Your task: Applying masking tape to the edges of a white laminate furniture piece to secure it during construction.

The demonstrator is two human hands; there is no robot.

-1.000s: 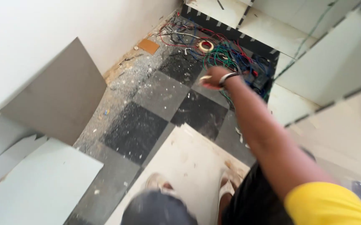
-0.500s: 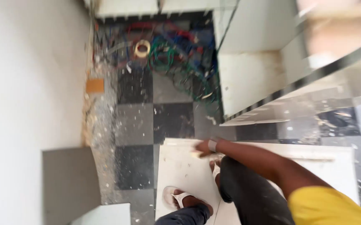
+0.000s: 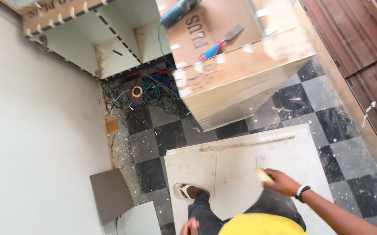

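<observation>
— Hands first: our right hand (image 3: 283, 182) is closed around a small pale yellowish piece (image 3: 263, 174), held above the white board (image 3: 236, 174) lying on the checkered floor (image 3: 327, 117).

— Which way does it point?

— Its long axis runs from our fingers up and to the left, with the free end toward the wooden strip (image 3: 246, 142) (blur hides its exact shape). Our left hand (image 3: 190, 226) shows only at the bottom edge, near our knee; we cannot tell whether it is open or closed.

— And our sandalled foot (image 3: 188, 190)?

— On the board.
</observation>
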